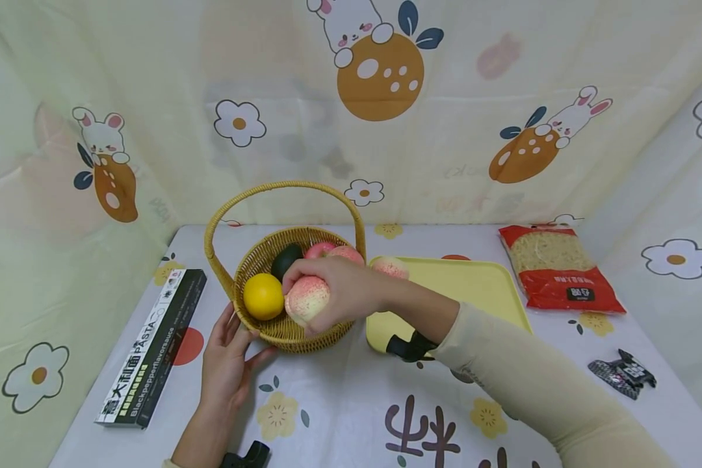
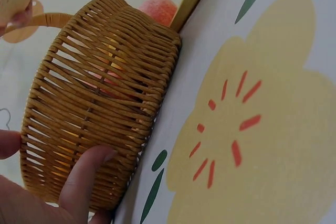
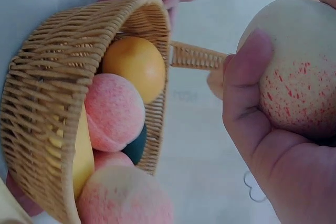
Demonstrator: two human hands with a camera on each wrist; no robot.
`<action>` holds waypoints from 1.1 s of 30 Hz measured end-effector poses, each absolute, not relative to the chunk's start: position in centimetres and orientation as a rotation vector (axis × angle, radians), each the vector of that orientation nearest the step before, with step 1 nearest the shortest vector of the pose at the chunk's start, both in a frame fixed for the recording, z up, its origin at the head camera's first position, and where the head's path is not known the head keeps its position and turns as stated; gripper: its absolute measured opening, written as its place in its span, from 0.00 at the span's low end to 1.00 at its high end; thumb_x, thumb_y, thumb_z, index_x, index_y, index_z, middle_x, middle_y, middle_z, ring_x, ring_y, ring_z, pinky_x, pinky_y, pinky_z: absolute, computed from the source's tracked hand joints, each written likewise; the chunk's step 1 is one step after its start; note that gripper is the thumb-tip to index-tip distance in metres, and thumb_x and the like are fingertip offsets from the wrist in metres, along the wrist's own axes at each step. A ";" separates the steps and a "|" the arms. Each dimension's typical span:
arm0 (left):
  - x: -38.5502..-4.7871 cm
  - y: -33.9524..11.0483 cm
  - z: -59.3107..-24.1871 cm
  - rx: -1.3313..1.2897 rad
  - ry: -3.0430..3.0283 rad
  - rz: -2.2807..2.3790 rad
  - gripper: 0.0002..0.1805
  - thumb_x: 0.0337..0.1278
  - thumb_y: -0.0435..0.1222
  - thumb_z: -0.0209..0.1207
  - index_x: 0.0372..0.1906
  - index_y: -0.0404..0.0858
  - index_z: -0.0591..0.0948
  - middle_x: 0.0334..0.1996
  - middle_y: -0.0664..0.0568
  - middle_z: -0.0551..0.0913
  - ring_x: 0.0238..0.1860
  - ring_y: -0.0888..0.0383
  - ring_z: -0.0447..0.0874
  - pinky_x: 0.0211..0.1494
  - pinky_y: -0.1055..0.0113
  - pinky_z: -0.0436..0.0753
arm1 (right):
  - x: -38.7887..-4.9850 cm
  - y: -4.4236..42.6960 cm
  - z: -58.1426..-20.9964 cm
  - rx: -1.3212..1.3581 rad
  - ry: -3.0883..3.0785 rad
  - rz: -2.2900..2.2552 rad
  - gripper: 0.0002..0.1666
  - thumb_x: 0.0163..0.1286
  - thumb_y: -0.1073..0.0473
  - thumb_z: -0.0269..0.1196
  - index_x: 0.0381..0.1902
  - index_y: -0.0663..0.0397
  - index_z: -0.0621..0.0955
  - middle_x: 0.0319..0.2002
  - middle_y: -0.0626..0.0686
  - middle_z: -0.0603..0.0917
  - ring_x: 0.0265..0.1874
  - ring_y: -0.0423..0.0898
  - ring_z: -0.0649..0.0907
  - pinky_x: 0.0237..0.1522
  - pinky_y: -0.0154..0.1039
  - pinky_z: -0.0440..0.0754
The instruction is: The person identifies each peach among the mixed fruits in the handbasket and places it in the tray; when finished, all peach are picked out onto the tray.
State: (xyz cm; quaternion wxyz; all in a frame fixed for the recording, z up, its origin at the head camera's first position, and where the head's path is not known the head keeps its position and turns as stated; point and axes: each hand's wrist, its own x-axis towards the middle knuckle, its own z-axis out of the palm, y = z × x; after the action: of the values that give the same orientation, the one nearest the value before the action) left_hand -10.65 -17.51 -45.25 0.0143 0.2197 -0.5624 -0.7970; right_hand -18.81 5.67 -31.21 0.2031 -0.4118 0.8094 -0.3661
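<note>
The right hand (image 1: 351,286) grips a peach (image 1: 307,300) over the basket (image 1: 304,342). The left hand (image 1: 227,361), fingers spread, touches the basket's side.

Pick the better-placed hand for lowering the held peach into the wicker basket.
Probably the right hand: it grips the peach above the wicker basket, while the left hand touches the basket's outer side.

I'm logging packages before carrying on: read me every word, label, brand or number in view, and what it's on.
"PASTA": on the pasta box.
"Blackpepperflavorsauce": same box.
"大利面": same box; neighbouring small print is too blurred.
Red bag: characters on its label too small to read.
Black packet: white print too small.
Tablecloth: large brown characters, partly cut off, not surely readable.
Backdrop curtain: faint lettering, not readable.
</note>
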 end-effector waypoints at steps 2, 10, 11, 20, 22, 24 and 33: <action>-10.7 -17.5 -45.2 0.697 -1.750 -2.481 0.43 0.72 0.31 0.55 0.84 0.63 0.58 0.84 0.59 0.60 0.71 0.50 0.77 0.51 0.55 0.93 | -18.8 6.4 -31.0 -1.134 2.256 -1.051 0.32 0.48 0.52 0.77 0.53 0.36 0.82 0.50 0.44 0.82 0.45 0.46 0.83 0.44 0.39 0.89; -10.8 -17.6 -45.2 0.721 -1.746 -2.495 0.44 0.70 0.30 0.55 0.84 0.64 0.57 0.84 0.60 0.58 0.72 0.51 0.76 0.53 0.54 0.92 | -18.8 10.9 -32.2 -0.978 2.288 -1.139 0.31 0.47 0.54 0.78 0.51 0.33 0.82 0.51 0.48 0.81 0.46 0.50 0.83 0.41 0.43 0.89; -10.8 -17.5 -45.2 0.725 -1.747 -2.493 0.44 0.70 0.30 0.55 0.85 0.64 0.57 0.85 0.60 0.58 0.72 0.51 0.76 0.53 0.54 0.92 | -18.8 11.7 -32.4 -0.948 2.283 -1.154 0.31 0.47 0.55 0.78 0.51 0.34 0.82 0.49 0.48 0.82 0.43 0.51 0.84 0.40 0.43 0.88; -10.6 -17.5 -45.1 0.747 -1.761 -2.467 0.45 0.69 0.29 0.54 0.85 0.63 0.56 0.85 0.58 0.57 0.72 0.51 0.76 0.53 0.53 0.92 | -18.9 19.0 -33.7 -0.765 2.353 -1.266 0.29 0.52 0.59 0.78 0.52 0.40 0.81 0.49 0.53 0.83 0.45 0.55 0.83 0.40 0.44 0.88; -10.6 -17.5 -45.1 0.749 -1.766 -2.464 0.45 0.70 0.30 0.55 0.85 0.64 0.56 0.85 0.58 0.57 0.72 0.51 0.76 0.53 0.53 0.92 | -19.0 20.7 -34.0 -0.713 2.396 -1.277 0.30 0.51 0.57 0.79 0.53 0.42 0.80 0.48 0.55 0.83 0.45 0.56 0.82 0.39 0.44 0.88; -10.6 -17.5 -45.0 0.749 -1.769 -2.462 0.45 0.70 0.30 0.55 0.85 0.63 0.56 0.85 0.58 0.57 0.72 0.51 0.76 0.53 0.53 0.92 | -19.1 22.2 -34.1 -0.664 2.423 -1.297 0.31 0.51 0.58 0.79 0.53 0.45 0.80 0.48 0.56 0.82 0.46 0.57 0.81 0.38 0.45 0.89; -10.9 -17.4 -44.9 0.743 -1.761 -2.460 0.45 0.70 0.30 0.55 0.85 0.63 0.56 0.85 0.58 0.57 0.72 0.51 0.77 0.53 0.54 0.92 | -20.6 27.0 -35.9 -0.455 2.444 -1.335 0.31 0.58 0.60 0.77 0.58 0.53 0.78 0.48 0.62 0.81 0.40 0.53 0.84 0.33 0.48 0.91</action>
State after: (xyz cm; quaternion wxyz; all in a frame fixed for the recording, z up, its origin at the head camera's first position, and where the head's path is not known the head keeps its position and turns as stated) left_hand -10.88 -17.38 -44.90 0.0133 0.2384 -0.5654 -0.7895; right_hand -20.60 27.00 -35.86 0.1590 -0.1591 0.8551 -0.4671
